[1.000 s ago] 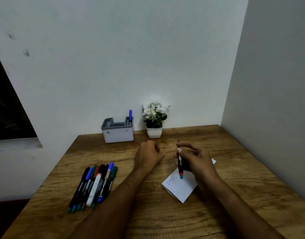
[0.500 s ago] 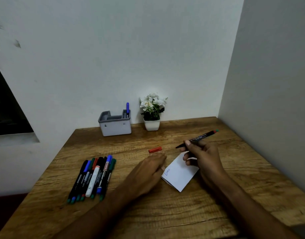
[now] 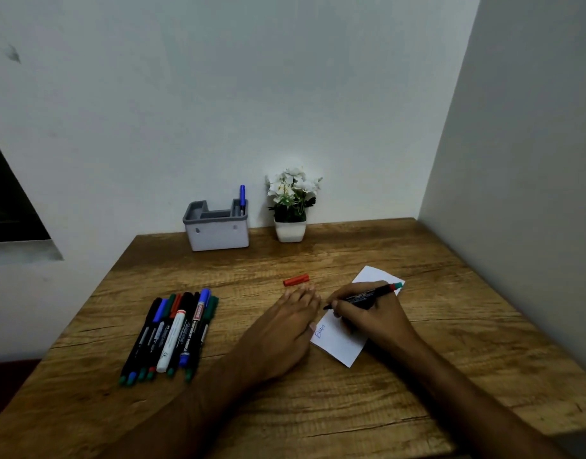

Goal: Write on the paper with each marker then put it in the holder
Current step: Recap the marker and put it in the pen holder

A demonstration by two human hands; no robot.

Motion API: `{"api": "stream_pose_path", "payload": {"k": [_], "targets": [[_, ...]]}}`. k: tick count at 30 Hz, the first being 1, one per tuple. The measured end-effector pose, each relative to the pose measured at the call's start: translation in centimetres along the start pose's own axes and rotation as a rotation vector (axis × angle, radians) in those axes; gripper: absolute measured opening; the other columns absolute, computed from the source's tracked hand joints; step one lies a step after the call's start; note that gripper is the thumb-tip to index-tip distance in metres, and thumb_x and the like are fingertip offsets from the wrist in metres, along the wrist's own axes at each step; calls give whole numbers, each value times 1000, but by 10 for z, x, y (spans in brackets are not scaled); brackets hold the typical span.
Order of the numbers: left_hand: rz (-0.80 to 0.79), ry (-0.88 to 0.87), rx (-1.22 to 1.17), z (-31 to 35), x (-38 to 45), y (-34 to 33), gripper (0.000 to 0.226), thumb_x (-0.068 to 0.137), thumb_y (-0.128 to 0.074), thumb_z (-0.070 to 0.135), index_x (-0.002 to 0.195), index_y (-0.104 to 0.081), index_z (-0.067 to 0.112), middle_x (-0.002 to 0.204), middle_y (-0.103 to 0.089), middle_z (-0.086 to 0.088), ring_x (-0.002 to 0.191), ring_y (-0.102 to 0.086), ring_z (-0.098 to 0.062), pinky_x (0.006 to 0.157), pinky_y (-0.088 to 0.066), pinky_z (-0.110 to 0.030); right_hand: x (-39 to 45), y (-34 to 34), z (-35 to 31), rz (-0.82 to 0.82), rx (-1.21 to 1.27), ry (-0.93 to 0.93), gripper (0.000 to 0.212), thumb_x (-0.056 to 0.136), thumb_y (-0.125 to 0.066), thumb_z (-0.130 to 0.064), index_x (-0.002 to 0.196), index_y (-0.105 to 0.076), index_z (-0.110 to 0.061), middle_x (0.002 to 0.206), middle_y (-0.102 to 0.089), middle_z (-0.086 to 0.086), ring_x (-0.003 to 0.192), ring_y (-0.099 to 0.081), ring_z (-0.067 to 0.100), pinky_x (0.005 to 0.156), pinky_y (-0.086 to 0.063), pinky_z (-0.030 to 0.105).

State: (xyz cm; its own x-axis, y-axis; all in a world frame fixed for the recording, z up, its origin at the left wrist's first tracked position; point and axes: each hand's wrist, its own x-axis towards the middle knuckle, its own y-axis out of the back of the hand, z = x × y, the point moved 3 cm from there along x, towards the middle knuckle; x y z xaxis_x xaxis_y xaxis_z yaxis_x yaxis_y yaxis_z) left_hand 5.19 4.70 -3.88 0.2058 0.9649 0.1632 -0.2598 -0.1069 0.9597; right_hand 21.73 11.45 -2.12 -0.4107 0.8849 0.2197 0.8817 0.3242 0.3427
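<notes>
My right hand [image 3: 371, 318] grips a black marker [image 3: 367, 297] with a red and green end, its tip down near the white paper [image 3: 338, 342]. The paper lies on the wooden table [image 3: 318, 409] and carries blue writing at its left edge. My left hand [image 3: 285, 329] lies flat on the table, fingers straight, touching the paper's left edge. A red cap [image 3: 296, 280] lies just beyond my left fingertips. Several markers [image 3: 172, 332] lie in a row at the left. The grey holder [image 3: 217, 231] stands at the back with one blue marker [image 3: 242, 197] in it.
A small white pot of white flowers [image 3: 291, 207] stands right of the holder against the back wall. A side wall [image 3: 517, 193] runs along the table's right edge. A dark opening [image 3: 6, 207] shows at far left.
My right hand has come down from holding the marker raised and now has its tip at the paper. My left hand has spread flat beside the paper, with the red cap left on the table.
</notes>
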Motion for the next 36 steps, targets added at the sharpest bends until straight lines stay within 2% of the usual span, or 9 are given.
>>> {"api": "stream_pose_path", "payload": {"k": [3, 10, 15, 19, 23, 26, 28, 30, 36], "targets": [[10, -10, 7, -1, 0, -1, 53, 108, -23, 29, 159, -13, 19, 167, -5, 4, 151, 5, -4, 108, 19, -10, 0, -3, -1, -31, -88, 61, 17, 82, -68, 4, 82, -79, -10, 83, -79, 0, 85, -74, 9, 81, -60, 26], [-9, -14, 13, -2, 0, -2, 54, 108, -22, 29, 159, -10, 19, 167, -2, 4, 151, 8, -4, 104, 23, -8, 3, -4, 2, -26, -124, 22, 14, 82, -69, 0, 76, -78, -9, 75, -77, 1, 74, -74, 13, 69, -60, 38], [-11, -14, 15, -4, 1, -5, 54, 108, -22, 31, 159, -9, 21, 167, -1, 6, 148, 10, 0, 107, 21, -11, 3, -5, 2, -36, -150, 17, 13, 83, -68, -2, 77, -78, -7, 77, -78, 2, 76, -74, 16, 72, -60, 42], [-29, -7, 11, -4, 1, -4, 54, 108, -22, 29, 159, -9, 20, 167, -1, 4, 150, 8, -4, 114, 15, -17, 4, -6, 4, -27, -145, 13, 11, 82, -67, -2, 77, -77, -4, 76, -78, 6, 77, -75, 21, 72, -59, 46], [-28, 0, 11, -3, 1, -5, 54, 108, -22, 30, 159, -9, 19, 167, -1, 4, 151, 8, -4, 113, 15, -16, 3, -7, 5, -33, -154, 16, 11, 82, -68, -4, 78, -77, -7, 76, -78, 3, 75, -74, 17, 71, -59, 40], [-19, -7, 18, -2, 1, -5, 54, 107, -22, 29, 159, -11, 19, 167, -3, 3, 151, 6, -5, 114, 15, -16, 4, -8, 7, -39, -174, 39, 9, 81, -67, -6, 75, -74, -4, 74, -75, 11, 74, -72, 27, 68, -57, 44], [-22, -7, 17, -2, 1, -4, 54, 108, -22, 29, 159, -10, 18, 167, -3, 2, 151, 6, -6, 115, 14, -18, 5, -9, 7, -52, -187, 37, 11, 81, -67, -6, 71, -71, -8, 70, -74, 7, 67, -69, 19, 59, -54, 37], [-30, -4, 14, -1, 0, -3, 54, 108, -22, 29, 159, -9, 18, 167, -2, 3, 151, 6, -6, 116, 13, -18, 4, -9, 6, -52, -194, 29, 16, 81, -67, -3, 67, -70, -11, 67, -72, 1, 63, -66, 8, 57, -50, 27], [-29, 3, 36, -1, 1, -4, 54, 108, -22, 29, 159, -9, 19, 167, -1, 3, 151, 8, -5, 111, 18, -15, 4, -7, 5, -44, -188, 13, 12, 83, -67, -3, 76, -77, -6, 75, -77, 3, 75, -74, 18, 71, -59, 45]]}}
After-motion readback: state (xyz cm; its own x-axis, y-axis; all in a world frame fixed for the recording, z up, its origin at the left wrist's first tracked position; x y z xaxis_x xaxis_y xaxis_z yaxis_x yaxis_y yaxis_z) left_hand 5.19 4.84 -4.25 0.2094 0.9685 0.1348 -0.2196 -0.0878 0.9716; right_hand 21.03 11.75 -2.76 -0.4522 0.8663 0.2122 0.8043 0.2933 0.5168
